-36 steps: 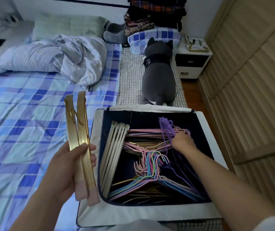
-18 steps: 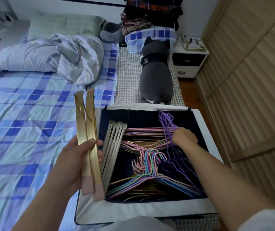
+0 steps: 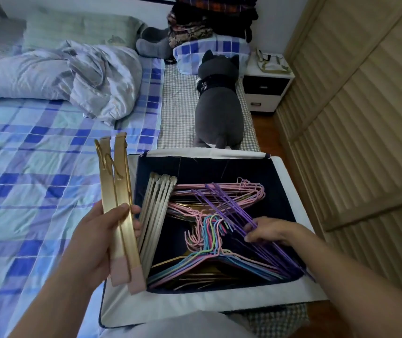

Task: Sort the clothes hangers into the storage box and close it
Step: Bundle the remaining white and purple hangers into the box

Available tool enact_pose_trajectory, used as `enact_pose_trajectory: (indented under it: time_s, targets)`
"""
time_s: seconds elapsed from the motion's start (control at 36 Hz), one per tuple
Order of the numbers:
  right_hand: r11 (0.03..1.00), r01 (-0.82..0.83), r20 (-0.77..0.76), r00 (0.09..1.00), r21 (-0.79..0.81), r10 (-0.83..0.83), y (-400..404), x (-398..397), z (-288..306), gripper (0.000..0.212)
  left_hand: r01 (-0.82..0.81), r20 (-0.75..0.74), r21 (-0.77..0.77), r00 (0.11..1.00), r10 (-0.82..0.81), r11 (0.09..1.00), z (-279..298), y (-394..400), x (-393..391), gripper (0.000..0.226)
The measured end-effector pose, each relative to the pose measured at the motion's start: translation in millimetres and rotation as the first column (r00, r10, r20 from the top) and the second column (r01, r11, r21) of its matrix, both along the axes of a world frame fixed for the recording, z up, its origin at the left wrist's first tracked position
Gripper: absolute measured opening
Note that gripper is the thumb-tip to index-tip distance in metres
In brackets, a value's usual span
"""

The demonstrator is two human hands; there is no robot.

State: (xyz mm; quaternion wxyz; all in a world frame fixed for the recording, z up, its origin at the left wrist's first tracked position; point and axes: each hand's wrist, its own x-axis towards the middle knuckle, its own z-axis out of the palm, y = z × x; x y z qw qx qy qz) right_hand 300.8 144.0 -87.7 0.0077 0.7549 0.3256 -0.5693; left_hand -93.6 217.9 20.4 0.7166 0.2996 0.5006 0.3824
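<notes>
Left hand (image 3: 97, 236) grip wrapped around two gold hangers (image 3: 118, 211), held upright over the storage box's (image 3: 290, 172) left edge. Right hand (image 3: 272, 231) fingers pinch purple wire hangers (image 3: 222, 203) inside the open box, atop pink and multicolour ones. Box sits on the bed (image 3: 36, 167).

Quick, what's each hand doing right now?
Left hand: grips the gold hangers beside the storage box.
Right hand: pinches the purple hangers in the box.
</notes>
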Motion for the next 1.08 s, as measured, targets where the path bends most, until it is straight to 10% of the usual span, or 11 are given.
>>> enact_pose_trajectory:
  time_s: [0.42,0.58,0.69,1.08]
  targets:
    - [0.932,0.232,-0.358,0.925,0.279,-0.124,20.4,-26.7,37.7,0.011,0.025,0.023,0.028,0.999,-0.026,0.999,9.1,1.3,11.6,0.018]
    - [0.904,-0.128,0.159,0.985,0.407,0.068,21.1,-92.1,18.0,0.011,0.036,0.008,0.014,0.999,-0.036,0.999,8.6,1.9,12.4,0.013]
    - [0.726,-0.575,0.633,0.732,0.377,0.252,12.3,-121.7,-2.8,0.021,0.052,0.009,0.02,0.999,-0.052,0.998,7.6,1.2,14.5,0.009]
    - [0.852,-0.494,0.893,0.444,0.172,0.077,-24.6,-101.3,-17.0,0.051,0.039,-0.017,0.003,0.999,-0.039,0.999,-0.4,-3.8,6.2,0.033]
